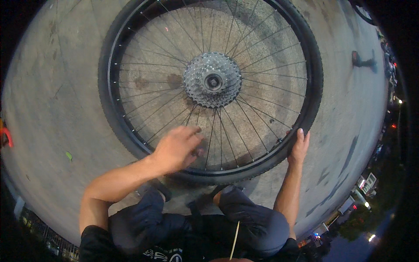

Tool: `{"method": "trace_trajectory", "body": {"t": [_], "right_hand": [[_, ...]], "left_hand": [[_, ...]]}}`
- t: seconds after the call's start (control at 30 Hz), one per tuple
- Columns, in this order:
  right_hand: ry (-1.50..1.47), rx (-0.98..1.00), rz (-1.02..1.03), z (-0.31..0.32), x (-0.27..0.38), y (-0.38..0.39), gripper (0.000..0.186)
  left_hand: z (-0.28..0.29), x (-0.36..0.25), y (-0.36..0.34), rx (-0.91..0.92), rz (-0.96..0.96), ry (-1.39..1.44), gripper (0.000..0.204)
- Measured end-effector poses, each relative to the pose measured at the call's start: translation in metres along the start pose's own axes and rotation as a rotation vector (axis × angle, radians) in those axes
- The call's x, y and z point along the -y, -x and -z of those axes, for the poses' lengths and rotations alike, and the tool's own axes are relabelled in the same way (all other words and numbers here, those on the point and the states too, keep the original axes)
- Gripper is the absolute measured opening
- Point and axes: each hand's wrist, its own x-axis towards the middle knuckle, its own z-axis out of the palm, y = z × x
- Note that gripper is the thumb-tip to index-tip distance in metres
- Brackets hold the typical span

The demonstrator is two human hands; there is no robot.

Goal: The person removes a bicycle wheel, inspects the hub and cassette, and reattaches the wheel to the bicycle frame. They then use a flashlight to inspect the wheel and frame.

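Note:
A bicycle wheel (107,83) with a black knobbly tyre and dark spokes is in front of me. Its silver cassette (212,80) of stacked sprockets faces up at the hub. My right hand (298,147) grips the tyre at the lower right, thumb on the outer side and a fingertip showing inside the rim. Over the lower left spokes is my left hand (178,148), its fingers loosely bent and apart, with nothing visible between them. Whether it touches a spoke I cannot tell. A small dark round piece (271,121) shows among the spokes near my right hand.
Stained concrete ground (56,100) surrounds the wheel. My bent knees (253,209) are close to its near edge. A thin wooden stick (235,240) points up at the bottom. A green leaf (69,155) and a red-orange object (7,137) lie left; a blurred dark shape (364,61) is at far right.

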Motion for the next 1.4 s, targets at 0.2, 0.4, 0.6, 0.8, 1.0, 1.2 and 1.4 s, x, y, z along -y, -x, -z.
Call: {"method": "trace_trajectory", "body": {"t": [0.2, 0.4, 0.6, 0.8, 1.0, 1.2, 1.4], "right_hand": [[0.076, -0.005, 0.02, 0.017, -0.011, -0.008, 0.043], [0.049, -0.038, 0.067, 0.011, -0.014, -0.01, 0.031], [0.084, -0.05, 0.107, 0.007, -0.014, -0.012, 0.03], [0.054, -0.01, 0.008, 0.01, -0.01, -0.005, 0.046], [0.115, -0.028, 0.011, 0.003, -0.005, -0.001, 0.043], [0.156, -0.045, 0.099, 0.0, -0.004, -0.004, 0.034], [0.13, -0.048, 0.011, 0.009, -0.013, -0.008, 0.046]], "left_hand": [[0.041, 0.026, -0.008, -0.383, 0.104, -0.25, 0.046], [0.097, 0.121, 0.029, -0.842, 0.536, -0.451, 0.058], [0.077, 0.211, 0.08, -0.813, 0.714, -0.25, 0.064], [0.074, 0.19, 0.066, -0.83, 0.725, -0.412, 0.055], [0.075, 0.191, 0.073, -0.849, 0.79, -0.438, 0.05], [0.074, 0.195, 0.07, -0.839, 0.842, -0.381, 0.05], [0.075, 0.191, 0.068, -0.834, 0.853, -0.384, 0.05]]}}
